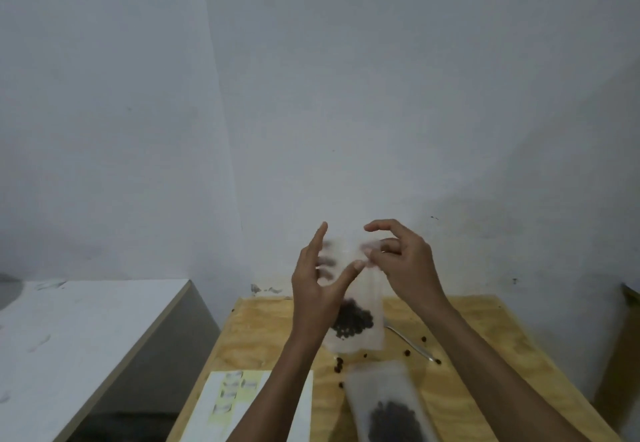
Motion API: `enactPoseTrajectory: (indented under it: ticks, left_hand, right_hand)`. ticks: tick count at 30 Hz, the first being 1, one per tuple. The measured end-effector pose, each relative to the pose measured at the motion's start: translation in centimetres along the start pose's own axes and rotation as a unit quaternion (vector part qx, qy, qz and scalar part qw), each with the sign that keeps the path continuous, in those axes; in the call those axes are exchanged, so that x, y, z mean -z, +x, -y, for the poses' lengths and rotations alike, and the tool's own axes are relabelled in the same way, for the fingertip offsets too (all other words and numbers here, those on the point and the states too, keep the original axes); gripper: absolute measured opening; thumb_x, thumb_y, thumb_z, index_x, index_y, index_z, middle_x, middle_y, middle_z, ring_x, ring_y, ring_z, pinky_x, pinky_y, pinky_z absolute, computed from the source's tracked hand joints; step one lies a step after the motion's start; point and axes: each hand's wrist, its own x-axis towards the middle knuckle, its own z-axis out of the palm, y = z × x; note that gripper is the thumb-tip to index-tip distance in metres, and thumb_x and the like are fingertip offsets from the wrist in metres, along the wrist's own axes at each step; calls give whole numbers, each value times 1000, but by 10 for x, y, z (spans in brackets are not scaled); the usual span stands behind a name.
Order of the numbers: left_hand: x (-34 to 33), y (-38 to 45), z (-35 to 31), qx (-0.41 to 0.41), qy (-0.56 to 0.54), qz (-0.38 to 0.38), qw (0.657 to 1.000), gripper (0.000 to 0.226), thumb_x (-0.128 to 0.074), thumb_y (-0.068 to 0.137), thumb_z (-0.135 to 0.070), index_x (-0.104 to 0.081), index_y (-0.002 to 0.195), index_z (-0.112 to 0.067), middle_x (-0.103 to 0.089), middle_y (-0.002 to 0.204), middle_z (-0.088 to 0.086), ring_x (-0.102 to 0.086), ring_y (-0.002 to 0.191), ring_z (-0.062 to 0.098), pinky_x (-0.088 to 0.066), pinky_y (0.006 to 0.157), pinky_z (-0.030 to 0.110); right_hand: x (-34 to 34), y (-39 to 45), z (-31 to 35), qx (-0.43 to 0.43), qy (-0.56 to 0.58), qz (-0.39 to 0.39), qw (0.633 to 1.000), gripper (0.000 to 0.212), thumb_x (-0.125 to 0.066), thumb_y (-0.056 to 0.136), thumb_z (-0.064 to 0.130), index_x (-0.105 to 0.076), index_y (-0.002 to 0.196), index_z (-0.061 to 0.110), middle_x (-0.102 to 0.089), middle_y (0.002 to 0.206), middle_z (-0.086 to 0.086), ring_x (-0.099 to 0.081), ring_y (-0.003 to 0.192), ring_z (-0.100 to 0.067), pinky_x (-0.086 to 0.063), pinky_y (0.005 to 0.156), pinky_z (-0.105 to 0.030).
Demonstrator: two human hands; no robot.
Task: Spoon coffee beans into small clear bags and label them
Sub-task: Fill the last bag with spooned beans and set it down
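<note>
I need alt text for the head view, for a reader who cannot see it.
Two hands, left and right, hold up a small clear bag of coffee beans by its top, above a wooden table. On the table lie a label sheet, a spoon, loose beans and a second bag.

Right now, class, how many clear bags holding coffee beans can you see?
2: one bag held up by both hands above the table, one bag lying on the table near the bottom edge. More may be out of frame.

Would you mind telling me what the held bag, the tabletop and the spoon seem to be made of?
Held bag: thin, frosted clear plastic; the beans show through.
Tabletop: apparently unfinished plywood; pale, swirling grain.
Spoon: likely polished metal; thin and shiny.
</note>
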Motion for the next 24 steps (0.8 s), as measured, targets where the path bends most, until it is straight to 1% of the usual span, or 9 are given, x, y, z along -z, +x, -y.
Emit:
enactPoseTrajectory:
  ticks: [1,3,5,9,13,15,17,20,24]
  left_hand:
    - [4,2,-7,18,-38,2,999,64,-82,84,-39,-57,143,-39,-67,115,1,-63,99,13,-53,85,19]
    - [9,6,-21,68,-124,18,990,42,-83,87,-27,-70,126,-36,-66,98,25,-63,87,36,-58,87,42]
    - [13,8,-33,106,-201,29,973,34,-81,87,-15,-75,117,-29,-66,97,33,-65,86,44,-58,89,56]
    - [16,6,-59,99,-230,36,968,30,-75,89,-3,-77,113,-21,-70,88,30,-68,82,31,-56,87,49]
    - [18,0,-72,77,-234,24,969,22,-73,90,-1,-80,105,-15,-76,86,17,-68,81,27,-57,81,45]
    - [20,-3,-76,59,-220,15,974,18,-73,90,1,-80,101,-11,-77,88,14,-70,82,24,-57,77,37]
    - [20,-5,-78,41,-208,1,977,17,-74,88,4,-80,95,-10,-76,85,17,-70,81,23,-56,73,29]
    - [23,-6,-75,40,-191,-9,981,18,-76,85,5,-82,87,-12,-68,81,31,-64,77,28,-55,71,29]
    - [32,-5,-71,65,-189,12,980,16,-76,86,3,-82,95,-9,-78,86,14,-71,79,22,-58,76,29]
  right_hand:
    - [3,-1,4,11,11,-7,1000,23,-72,93,7,-71,108,24,-73,74,1,-70,65,-7,-53,62,-18]
    - [9,-2,14,29,32,-4,999,17,-72,93,6,-72,99,22,-75,80,3,-73,73,-12,-56,68,-20]
    - [12,-4,24,48,25,11,998,14,-73,92,8,-74,93,22,-74,85,10,-72,79,-9,-55,70,-19]
    - [14,-10,38,63,29,22,997,10,-80,86,11,-77,88,20,-76,87,11,-72,87,-9,-59,80,-27]
    - [15,-15,46,37,82,10,996,13,-79,85,3,-80,87,16,-78,86,6,-74,85,-11,-61,77,-29]
    - [15,-17,46,24,104,11,994,14,-79,84,2,-81,88,15,-79,85,1,-75,83,-14,-60,75,-27]
    - [16,-19,46,11,124,9,992,14,-80,83,0,-82,88,13,-79,82,-2,-75,79,-17,-59,73,-24]
    - [16,-22,47,-1,137,9,991,15,-79,81,-3,-82,86,10,-79,80,-4,-75,76,-16,-57,70,-19]
    - [19,-24,44,-21,173,32,984,17,-78,83,-1,-82,94,11,-80,87,-6,-77,82,-21,-61,75,-23]
